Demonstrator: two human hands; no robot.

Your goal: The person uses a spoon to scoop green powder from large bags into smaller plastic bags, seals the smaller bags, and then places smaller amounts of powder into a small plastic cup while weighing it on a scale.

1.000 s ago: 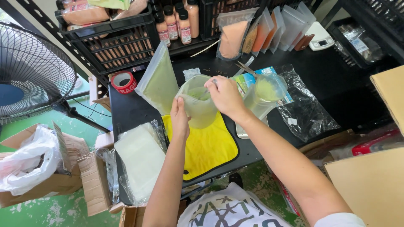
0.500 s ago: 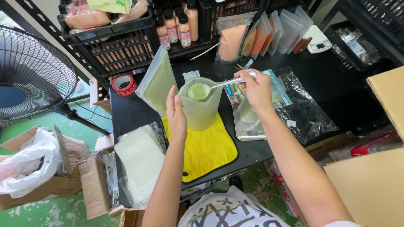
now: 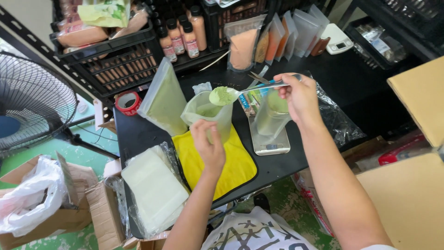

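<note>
While the left hand (image 3: 210, 146) grips an open bag (image 3: 208, 113) over the yellow cloth (image 3: 231, 164) mid-tabletop, the right hand (image 3: 300, 95) holds a spoon (image 3: 240, 92) heaped with green powder above its mouth. Some powder already lies inside; the bag looks far from full and stays unsealed.

Tight squeeze between the hands: the open pouch of green powder (image 3: 209, 115) and the pouch on the scale (image 3: 270, 122) stand nearly touching. Beyond them, standing pouches (image 3: 277, 37) and bottles (image 3: 182, 34) wall things off. Below the left hand (image 3: 209, 146), the yellow cloth (image 3: 217, 164) lies flat, passable.
</note>
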